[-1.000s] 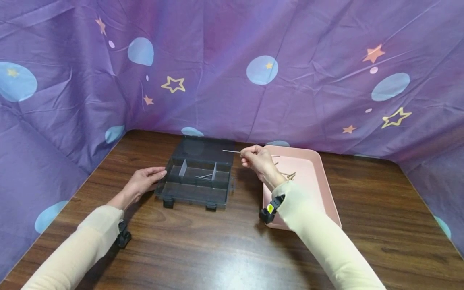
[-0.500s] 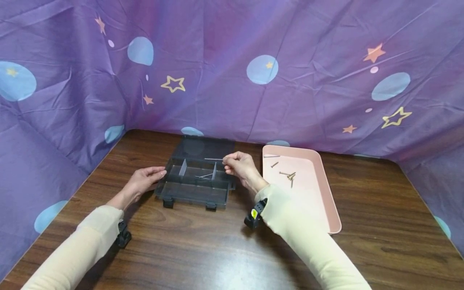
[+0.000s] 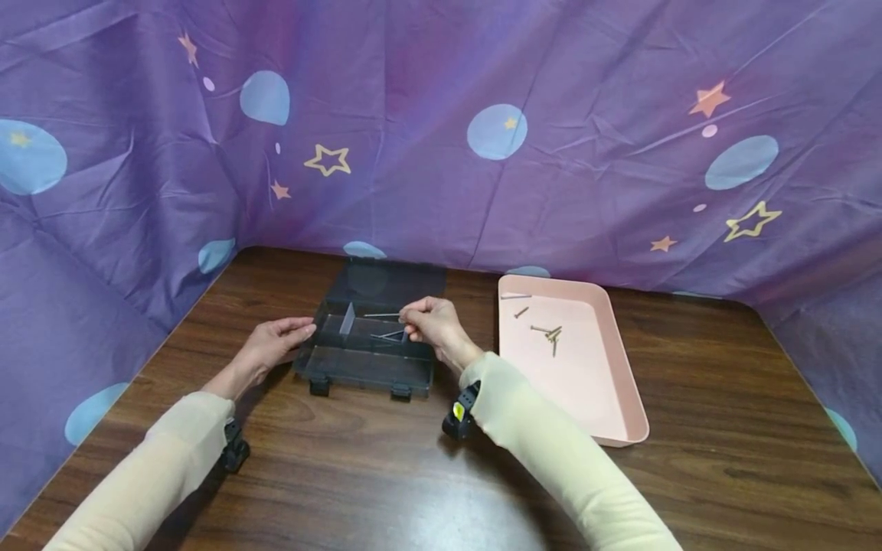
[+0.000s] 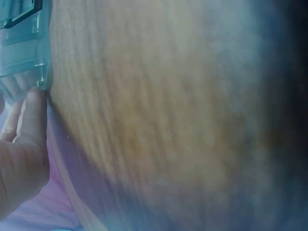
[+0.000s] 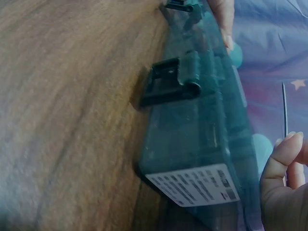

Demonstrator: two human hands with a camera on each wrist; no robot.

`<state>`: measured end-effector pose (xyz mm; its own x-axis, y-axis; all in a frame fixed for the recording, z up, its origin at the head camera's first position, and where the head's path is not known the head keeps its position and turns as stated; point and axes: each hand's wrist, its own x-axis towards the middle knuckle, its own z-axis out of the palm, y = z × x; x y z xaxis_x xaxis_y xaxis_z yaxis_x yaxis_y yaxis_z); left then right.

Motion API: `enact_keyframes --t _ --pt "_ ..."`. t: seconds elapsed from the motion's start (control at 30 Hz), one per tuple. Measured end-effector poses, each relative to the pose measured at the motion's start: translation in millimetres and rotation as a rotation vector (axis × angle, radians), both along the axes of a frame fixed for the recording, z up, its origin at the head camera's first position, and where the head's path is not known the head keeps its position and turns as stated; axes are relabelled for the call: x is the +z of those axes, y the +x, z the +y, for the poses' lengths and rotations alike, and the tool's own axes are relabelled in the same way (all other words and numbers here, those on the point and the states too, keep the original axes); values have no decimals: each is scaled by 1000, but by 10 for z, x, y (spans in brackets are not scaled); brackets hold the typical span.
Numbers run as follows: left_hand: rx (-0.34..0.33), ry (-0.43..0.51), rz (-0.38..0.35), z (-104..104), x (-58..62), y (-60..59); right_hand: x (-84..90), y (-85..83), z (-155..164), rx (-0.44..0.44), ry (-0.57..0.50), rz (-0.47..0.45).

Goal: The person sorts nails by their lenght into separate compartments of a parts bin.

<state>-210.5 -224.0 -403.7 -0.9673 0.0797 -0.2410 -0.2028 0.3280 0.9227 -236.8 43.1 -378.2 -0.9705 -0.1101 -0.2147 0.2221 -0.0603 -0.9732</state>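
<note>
A dark, see-through compartment box point(image 3: 365, 376) lies on the table with its lid point(image 3: 386, 277) folded back. Against its left side rest the fingertips of my left hand point(image 3: 271, 349), fingers fairly straight. Thumb and fingers of my right hand point(image 3: 439, 329) pinch a thin silver nail point(image 3: 380, 315) over the box's middle compartment, its free end pointing left. In the right wrist view the nail point(image 5: 285, 103) stands out past the fingertips. Below it, a few silver nails point(image 3: 387, 336) lie in that compartment. My right hand partly hides the right-hand divider.
A pink tray point(image 3: 623, 367) stands to the right, holding several brass-coloured screws point(image 3: 553, 335) and a silver nail point(image 3: 516, 297) near its far left corner. Two latches point(image 3: 400, 392) stick out from the box's front. A patterned purple cloth point(image 3: 427, 138) hangs behind the table.
My right hand has carried the nail left and down, from beside the tray to over the box's middle compartment. The left hand has stayed at the box's side.
</note>
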Motion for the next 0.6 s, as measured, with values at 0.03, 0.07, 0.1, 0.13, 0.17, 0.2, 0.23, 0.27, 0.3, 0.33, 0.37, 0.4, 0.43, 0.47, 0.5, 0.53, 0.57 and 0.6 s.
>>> enact_keyframes --t 0.03,0.07,0.1,0.13,0.17,0.2,0.23,0.27,0.3,0.33,0.37,0.4,0.43,0.47,0.5,0.53,0.57,0.6 --pt "2 -3 0 -1 0 -2 -1 -1 -11 0 3 -2" --pt "4 -3 1 -2 1 -4 -2 -4 -20 -1 10 -3" --pt "6 -4 2 -3 2 -6 -4 -10 -28 -2 14 -5" --pt "5 -3 3 0 3 -3 -7 -12 -32 -4 16 -9" --pt "0 -7 7 -1 3 -1 -8 -14 -36 -6 15 -12" --pt "1 -4 6 -3 1 -2 -9 -20 -39 -8 13 -15" --pt "1 -1 5 -5 -1 -4 -7 -23 -42 -10 9 -19" --pt "1 2 4 -3 0 -4 -6 -28 -45 -9 8 -23" --pt "-1 2 5 -1 2 -2 -2 -32 -48 -8 4 -30" --pt "-2 2 4 1 4 0 4 -32 -50 -7 4 -37" --pt "-2 1 2 2 4 -1 7 -35 -52 -8 5 -45" --pt "1 2 -2 5 4 -2 12 -36 -52 -8 10 -51" --pt "1 -1 -2 8 5 0 18 -35 -53 -8 12 -59" --pt "2 -2 -2 10 6 2 21 -37 -54 -9 15 -66" --pt "4 -2 -1 8 3 0 27 -36 -55 -10 19 -72" --pt "7 -1 0 6 -1 -1 30 -36 -55 -11 21 -79" --pt "8 0 1 6 -3 -2 33 -38 -55 -11 23 -83" --pt "9 1 5 6 -4 0 36 -39 -55 -11 26 -87"
